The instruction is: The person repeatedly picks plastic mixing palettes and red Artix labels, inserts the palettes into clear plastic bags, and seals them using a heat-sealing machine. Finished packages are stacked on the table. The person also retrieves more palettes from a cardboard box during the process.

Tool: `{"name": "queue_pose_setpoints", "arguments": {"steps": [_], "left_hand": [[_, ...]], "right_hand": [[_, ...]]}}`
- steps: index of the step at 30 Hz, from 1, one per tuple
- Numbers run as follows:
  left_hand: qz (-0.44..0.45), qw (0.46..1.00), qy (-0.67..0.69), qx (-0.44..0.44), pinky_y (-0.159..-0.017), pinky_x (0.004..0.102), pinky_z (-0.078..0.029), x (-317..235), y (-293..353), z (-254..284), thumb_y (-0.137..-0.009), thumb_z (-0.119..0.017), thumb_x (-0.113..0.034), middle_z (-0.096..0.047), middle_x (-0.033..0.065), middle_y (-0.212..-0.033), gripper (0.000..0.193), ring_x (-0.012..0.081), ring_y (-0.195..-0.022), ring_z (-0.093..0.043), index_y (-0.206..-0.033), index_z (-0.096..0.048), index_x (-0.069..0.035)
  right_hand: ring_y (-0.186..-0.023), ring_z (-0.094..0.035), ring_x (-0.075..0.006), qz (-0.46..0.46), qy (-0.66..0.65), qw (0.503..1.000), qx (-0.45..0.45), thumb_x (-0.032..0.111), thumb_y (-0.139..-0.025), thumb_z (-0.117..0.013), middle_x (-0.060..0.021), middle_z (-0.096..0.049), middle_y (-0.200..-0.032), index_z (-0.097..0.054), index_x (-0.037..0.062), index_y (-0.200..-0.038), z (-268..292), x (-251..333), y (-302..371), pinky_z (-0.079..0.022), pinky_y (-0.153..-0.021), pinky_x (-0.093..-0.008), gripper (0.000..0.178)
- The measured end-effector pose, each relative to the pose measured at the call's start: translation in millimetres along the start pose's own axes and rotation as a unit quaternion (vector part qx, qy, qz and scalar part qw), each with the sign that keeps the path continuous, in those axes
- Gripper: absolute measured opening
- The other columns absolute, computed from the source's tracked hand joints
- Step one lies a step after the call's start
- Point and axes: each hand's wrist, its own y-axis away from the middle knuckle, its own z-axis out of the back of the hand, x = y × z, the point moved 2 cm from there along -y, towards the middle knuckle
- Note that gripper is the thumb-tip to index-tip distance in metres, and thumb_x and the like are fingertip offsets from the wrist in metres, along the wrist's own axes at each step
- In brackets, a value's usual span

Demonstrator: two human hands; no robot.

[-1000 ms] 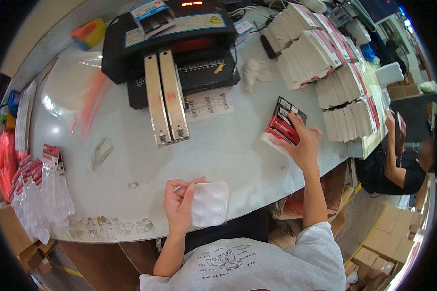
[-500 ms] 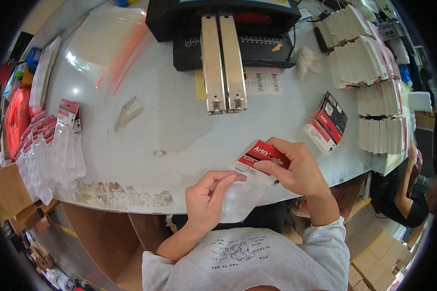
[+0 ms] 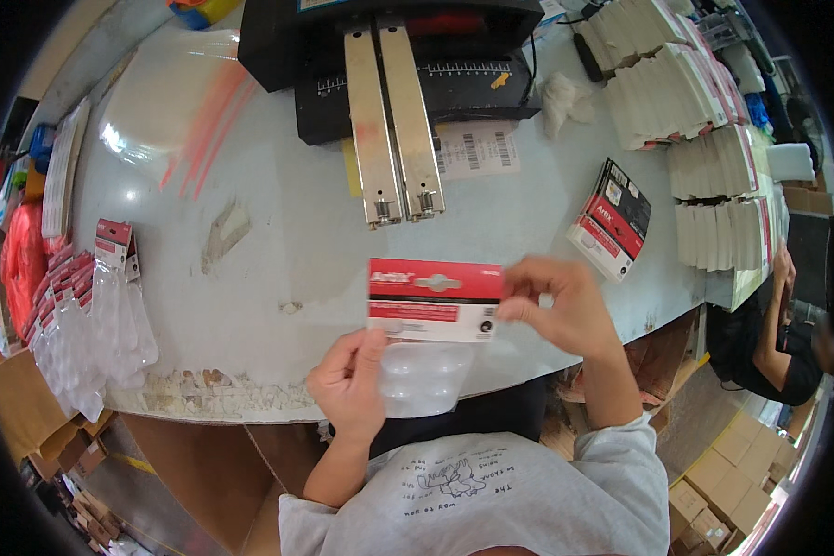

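A red, black and white header card (image 3: 426,313) with a hang hole is spread flat toward me near the table's front edge. Below its lower edge hangs a clear moulded plastic blister (image 3: 422,380). My left hand (image 3: 350,378) pinches the blister's top at the card's lower left corner. At the card's right edge, my right hand (image 3: 565,304) grips it between thumb and fingers. To the right lies a small pile of similar folded cards (image 3: 612,222).
A black machine (image 3: 417,79) with two long metal bars stands at the back. Clear zip bags (image 3: 162,102) lie at the far left, finished-looking carded blisters (image 3: 93,315) at the left edge. Stacked cards (image 3: 704,167) line the right side; beyond, another person's arm (image 3: 774,343) shows.
The card has gone from tilted in my right hand to level and facing me, its lower edge now at the blister's top. Both hands shifted left in view; the view itself moved slightly.
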Motion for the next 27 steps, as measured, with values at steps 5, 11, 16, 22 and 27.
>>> {"name": "queue_pose_setpoints", "arguments": {"steps": [5, 11, 16, 22, 27], "left_hand": [[0.000, 0.999, 0.046, -0.027, -0.049, 0.0163, -0.030, 11, -3, -1, -0.088, -0.065, -0.013, -0.061, -0.0025, -0.068, 0.018, 0.0001, -0.056, -0.041, -0.088, -0.068, 0.005], [-0.007, 0.998, 0.049, -0.034, -0.051, 0.0157, -0.031, 13, -4, -3, -0.089, -0.064, -0.015, -0.063, -0.0012, -0.070, 0.020, 0.0002, -0.058, -0.043, -0.090, -0.068, 0.005], [-0.005, 0.999, 0.045, -0.028, -0.053, 0.0158, -0.034, 7, -4, -3, -0.089, -0.063, -0.014, -0.064, -0.0006, -0.073, 0.020, 0.0011, -0.061, -0.046, -0.095, -0.068, 0.005], [-0.013, 0.999, 0.029, -0.020, -0.056, 0.0160, -0.036, 5, -5, -6, -0.089, -0.063, -0.013, -0.064, -0.0006, -0.075, 0.019, 0.0017, -0.064, -0.047, -0.096, -0.068, 0.005], [0.001, 1.000, -0.011, -0.017, -0.055, 0.0176, -0.034, -1, 0, -2, -0.091, -0.059, -0.011, -0.057, -0.0030, -0.068, 0.018, 0.0015, -0.062, -0.042, -0.086, -0.065, 0.005]], "right_hand": [[-0.060, -0.061, -0.0109, -0.097, -0.208, 0.969, 0.098, 0.011, -0.086, -0.065, -0.0074, -0.065, -0.075, -0.069, -0.0031, -0.089, -15, -22, 15, -0.046, -0.055, -0.0218, 0.015], [-0.061, -0.062, -0.0104, -0.049, -0.205, 0.975, 0.070, 0.010, -0.086, -0.065, -0.0081, -0.066, -0.076, -0.069, -0.0031, -0.090, -18, -21, 15, -0.045, -0.054, -0.0207, 0.015], [-0.062, -0.062, -0.0099, -0.070, -0.202, 0.975, 0.064, 0.010, -0.087, -0.063, -0.0086, -0.067, -0.079, -0.068, -0.0040, -0.095, -17, -18, 16, -0.045, -0.053, -0.0206, 0.017], [-0.061, -0.062, -0.0087, -0.086, -0.223, 0.969, 0.070, 0.011, -0.087, -0.063, -0.0074, -0.067, -0.075, -0.067, -0.0044, -0.097, -20, -22, 14, -0.044, -0.048, -0.0190, 0.019], [-0.057, -0.060, -0.0086, -0.088, -0.278, 0.953, 0.084, 0.009, -0.086, -0.063, -0.0050, -0.063, -0.069, -0.066, -0.0037, -0.085, -21, -18, 19, -0.043, -0.048, -0.0194, 0.013]]}}
